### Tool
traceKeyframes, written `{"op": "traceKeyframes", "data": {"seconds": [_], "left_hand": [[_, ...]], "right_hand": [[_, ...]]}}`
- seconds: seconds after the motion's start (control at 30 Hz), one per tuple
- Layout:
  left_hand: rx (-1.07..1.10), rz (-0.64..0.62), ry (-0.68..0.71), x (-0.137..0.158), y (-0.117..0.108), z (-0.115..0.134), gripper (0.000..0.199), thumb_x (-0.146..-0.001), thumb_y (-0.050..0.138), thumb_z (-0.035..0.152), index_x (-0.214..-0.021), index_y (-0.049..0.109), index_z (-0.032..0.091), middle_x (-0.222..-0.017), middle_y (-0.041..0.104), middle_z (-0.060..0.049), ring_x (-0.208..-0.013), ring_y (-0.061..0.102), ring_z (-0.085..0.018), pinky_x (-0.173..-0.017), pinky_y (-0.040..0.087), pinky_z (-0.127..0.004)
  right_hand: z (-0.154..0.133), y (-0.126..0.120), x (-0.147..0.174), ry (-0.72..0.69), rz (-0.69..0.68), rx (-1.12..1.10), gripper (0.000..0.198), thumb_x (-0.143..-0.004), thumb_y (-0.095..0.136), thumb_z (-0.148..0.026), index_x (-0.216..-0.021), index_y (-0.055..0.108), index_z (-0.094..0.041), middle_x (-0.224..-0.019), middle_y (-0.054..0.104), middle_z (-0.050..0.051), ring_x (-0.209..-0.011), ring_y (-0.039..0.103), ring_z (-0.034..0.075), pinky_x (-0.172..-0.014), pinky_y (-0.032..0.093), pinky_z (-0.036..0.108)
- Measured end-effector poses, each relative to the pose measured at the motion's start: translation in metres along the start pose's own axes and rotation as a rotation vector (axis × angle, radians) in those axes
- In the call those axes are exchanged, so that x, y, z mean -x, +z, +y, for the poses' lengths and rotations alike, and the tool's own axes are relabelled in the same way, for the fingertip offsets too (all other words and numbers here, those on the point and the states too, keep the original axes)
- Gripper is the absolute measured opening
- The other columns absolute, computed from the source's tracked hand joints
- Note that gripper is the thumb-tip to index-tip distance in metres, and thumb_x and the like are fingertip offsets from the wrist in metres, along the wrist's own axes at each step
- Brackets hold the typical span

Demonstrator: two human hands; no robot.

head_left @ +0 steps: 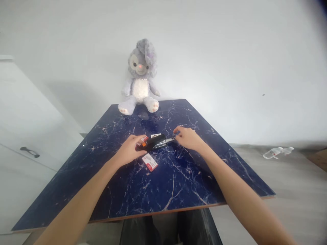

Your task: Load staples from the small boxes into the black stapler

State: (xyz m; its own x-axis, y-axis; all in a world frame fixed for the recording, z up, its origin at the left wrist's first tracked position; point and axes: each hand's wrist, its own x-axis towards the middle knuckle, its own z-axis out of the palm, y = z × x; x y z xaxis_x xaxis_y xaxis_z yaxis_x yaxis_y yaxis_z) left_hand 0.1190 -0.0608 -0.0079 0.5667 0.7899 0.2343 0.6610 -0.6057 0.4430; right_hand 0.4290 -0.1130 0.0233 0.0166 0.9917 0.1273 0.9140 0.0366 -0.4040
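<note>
While the blue marbled table [184, 190] bore a plush rabbit [140, 85] at its back, out of the way, the left hand [128, 149] clasped the black stapler [156, 140] mid-table, apparently steadying it; the right hand [189, 138] curled narrowly beside its metal end [170, 140], contact unclear; a red-and-white box [150, 162] crowded the near side.

Soft, bright light, faint shadow [73, 97] on the wall [217, 61], wide-angle stretching at edges.
</note>
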Motion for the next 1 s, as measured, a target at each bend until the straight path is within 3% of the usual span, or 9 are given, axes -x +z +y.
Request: {"op": "traceKeyframes", "data": {"seconds": [0.13, 0.27, 0.47, 0.8, 1.0], "left_hand": [[-0.024, -0.023, -0.019, -0.002, -0.002, 0.000, 0.074, -0.079, 0.075, 0.047, -0.146, 0.047, 0.031, -0.118, 0.067, -0.009, -0.115, 0.059, -0.031, -0.097, 0.047, -0.044], [-0.016, -0.021, -0.031, -0.003, -0.001, -0.001, 0.074, -0.077, 0.076, 0.050, -0.144, 0.049, 0.032, -0.113, 0.071, -0.006, -0.116, 0.059, -0.031, -0.097, 0.046, -0.044], [-0.004, -0.012, -0.053, -0.003, -0.001, -0.002, 0.073, -0.074, 0.077, 0.054, -0.140, 0.055, 0.029, -0.112, 0.069, -0.008, -0.109, 0.063, -0.031, -0.098, 0.046, -0.045], [0.003, 0.017, -0.025, -0.003, 0.001, -0.002, 0.068, -0.073, 0.079, 0.050, -0.136, 0.059, 0.031, -0.108, 0.069, -0.007, -0.106, 0.064, -0.029, -0.098, 0.047, -0.044], [0.018, 0.002, -0.026, -0.002, -0.001, 0.000, 0.067, -0.074, 0.078, 0.049, -0.136, 0.059, 0.032, -0.105, 0.070, -0.007, -0.099, 0.066, -0.027, -0.096, 0.049, -0.044]], "right_hand": [[0.000, 0.009, -0.002, 0.034, 0.054, 0.012, 0.029, -0.085, 0.054, -0.020, -0.112, 0.063, -0.022, -0.092, 0.075, 0.005, -0.083, 0.067, 0.023, -0.071, 0.043, 0.029], [0.001, 0.020, -0.005, -0.025, 0.058, 0.029, 0.030, -0.080, 0.054, -0.013, -0.108, 0.061, -0.021, -0.085, 0.073, 0.004, -0.081, 0.066, 0.022, -0.068, 0.040, 0.028], [-0.004, 0.029, -0.003, -0.081, 0.081, 0.116, 0.038, -0.074, 0.053, -0.007, -0.110, 0.056, -0.018, -0.090, 0.071, 0.008, -0.078, 0.065, 0.024, -0.064, 0.038, 0.029], [-0.034, 0.039, 0.009, -0.129, 0.095, 0.205, 0.046, -0.078, 0.050, -0.008, -0.124, 0.045, -0.015, -0.092, 0.067, 0.013, -0.084, 0.064, 0.027, -0.073, 0.044, 0.032], [-0.042, 0.045, 0.015, -0.199, 0.123, 0.151, 0.050, -0.077, 0.048, -0.013, -0.127, 0.045, -0.010, -0.094, 0.066, 0.016, -0.089, 0.062, 0.029, -0.077, 0.046, 0.034]]}}
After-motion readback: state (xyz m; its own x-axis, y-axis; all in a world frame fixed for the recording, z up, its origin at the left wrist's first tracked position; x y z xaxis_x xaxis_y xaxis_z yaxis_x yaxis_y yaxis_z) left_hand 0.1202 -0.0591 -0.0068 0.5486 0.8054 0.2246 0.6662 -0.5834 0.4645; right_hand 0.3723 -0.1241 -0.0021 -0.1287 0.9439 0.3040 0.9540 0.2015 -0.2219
